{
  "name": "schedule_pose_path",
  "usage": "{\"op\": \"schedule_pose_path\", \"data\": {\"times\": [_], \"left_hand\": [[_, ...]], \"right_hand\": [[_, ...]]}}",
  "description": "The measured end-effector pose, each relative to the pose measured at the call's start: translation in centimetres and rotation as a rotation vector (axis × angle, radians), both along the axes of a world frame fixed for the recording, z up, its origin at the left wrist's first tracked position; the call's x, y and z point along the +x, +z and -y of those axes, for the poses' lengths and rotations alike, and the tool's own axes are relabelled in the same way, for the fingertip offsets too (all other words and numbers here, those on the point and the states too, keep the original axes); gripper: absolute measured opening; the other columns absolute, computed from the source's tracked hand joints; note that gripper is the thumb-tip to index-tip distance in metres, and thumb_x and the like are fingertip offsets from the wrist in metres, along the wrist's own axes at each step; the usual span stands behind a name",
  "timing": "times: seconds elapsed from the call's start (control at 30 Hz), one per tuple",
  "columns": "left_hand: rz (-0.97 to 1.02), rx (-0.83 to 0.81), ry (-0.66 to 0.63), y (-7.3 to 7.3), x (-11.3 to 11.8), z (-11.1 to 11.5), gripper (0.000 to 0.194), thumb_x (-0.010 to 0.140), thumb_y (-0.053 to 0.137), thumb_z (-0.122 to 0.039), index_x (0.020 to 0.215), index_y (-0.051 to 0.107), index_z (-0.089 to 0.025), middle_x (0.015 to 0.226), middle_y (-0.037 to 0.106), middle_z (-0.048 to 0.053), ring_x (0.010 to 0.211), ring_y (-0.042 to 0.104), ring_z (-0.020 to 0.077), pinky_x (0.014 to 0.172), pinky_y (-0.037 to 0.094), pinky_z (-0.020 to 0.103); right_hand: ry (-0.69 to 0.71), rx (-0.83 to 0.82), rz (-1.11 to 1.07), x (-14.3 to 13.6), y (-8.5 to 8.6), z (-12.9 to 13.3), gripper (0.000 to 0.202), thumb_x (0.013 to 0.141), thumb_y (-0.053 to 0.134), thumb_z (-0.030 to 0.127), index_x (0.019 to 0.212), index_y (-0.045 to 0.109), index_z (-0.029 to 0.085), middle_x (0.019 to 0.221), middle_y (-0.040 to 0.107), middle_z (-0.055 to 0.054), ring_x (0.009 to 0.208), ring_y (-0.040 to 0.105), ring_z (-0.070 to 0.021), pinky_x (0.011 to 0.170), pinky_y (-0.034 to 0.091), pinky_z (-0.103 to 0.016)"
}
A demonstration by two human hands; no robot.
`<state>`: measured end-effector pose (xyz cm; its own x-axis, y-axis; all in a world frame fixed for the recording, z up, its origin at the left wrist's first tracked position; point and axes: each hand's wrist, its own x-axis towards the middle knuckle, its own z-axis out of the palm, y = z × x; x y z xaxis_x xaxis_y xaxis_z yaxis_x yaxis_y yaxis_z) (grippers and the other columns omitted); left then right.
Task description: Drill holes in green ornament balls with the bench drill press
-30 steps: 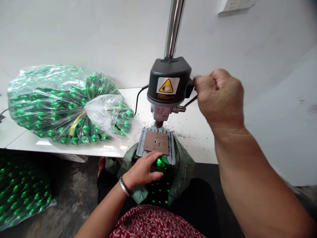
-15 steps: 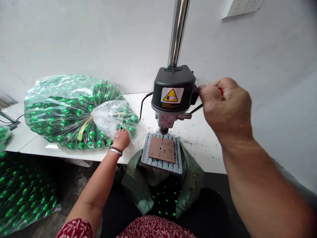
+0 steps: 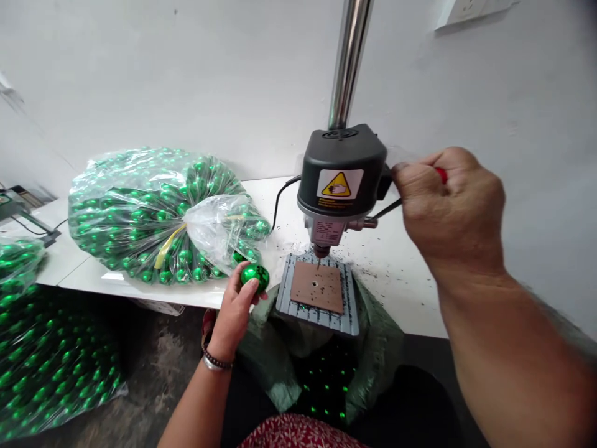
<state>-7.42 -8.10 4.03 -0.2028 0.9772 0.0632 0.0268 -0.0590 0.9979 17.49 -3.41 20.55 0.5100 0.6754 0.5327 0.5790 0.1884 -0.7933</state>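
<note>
Between the thumb and fingers of my left hand point(image 3: 237, 306) is a shiny green ball point(image 3: 255, 278), held in front of a tied clear plastic bag point(image 3: 140, 214) full of similar balls. My right hand point(image 3: 452, 211) is closed around the feed lever point(image 3: 388, 207) of a small drill press point(image 3: 342, 171). Under its chuck point(image 3: 321, 250), a thin bit points down at a brown square pad point(image 3: 321, 292) with a small hole. The pad lies on the grey slotted base point(image 3: 352, 311), which is strewn with dark shavings.
A green woven sack point(image 3: 380, 336) hangs open below the base, with green balls inside. Another bag of green balls point(image 3: 60, 354) is at lower left. Dark shavings are scattered over the white table point(image 3: 401, 298). A black cord point(image 3: 276, 202) runs behind the press.
My left hand has come away from the bag's mouth, nearer to me, and a green ball now shows in its fingers. My right hand still grips the lever. The view has shifted slightly left.
</note>
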Motion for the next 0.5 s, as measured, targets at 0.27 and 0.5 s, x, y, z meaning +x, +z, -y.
{"op": "schedule_pose_path", "data": {"times": [0.27, 0.5], "left_hand": [[0.489, -0.198, -0.312, -1.5, 4.3, 0.3, 0.072, 0.068, 0.080, -0.043, 0.131, 0.051, -0.024, 0.101, 0.067, 0.003, 0.073, 0.064, 0.0129, 0.068, 0.049, 0.026], [-0.225, -0.022, -0.226, -2.6, 4.5, -1.6, 0.060, 0.066, 0.079, -0.029, 0.122, 0.061, -0.018, 0.117, 0.066, 0.007, 0.112, 0.061, 0.0246, 0.102, 0.047, 0.039]], "right_hand": [[0.062, 0.028, 0.020, 0.4, -0.2, -0.2, 0.027, 0.085, 0.061, 0.032, 0.069, 0.047, 0.016, 0.055, 0.038, 0.007, 0.056, 0.031, -0.0047, 0.064, 0.033, -0.025], [0.090, 0.045, 0.012, 0.5, -0.3, -0.1, 0.030, 0.086, 0.059, 0.033, 0.066, 0.043, 0.017, 0.056, 0.034, 0.006, 0.057, 0.029, -0.0053, 0.066, 0.037, -0.025]]}}
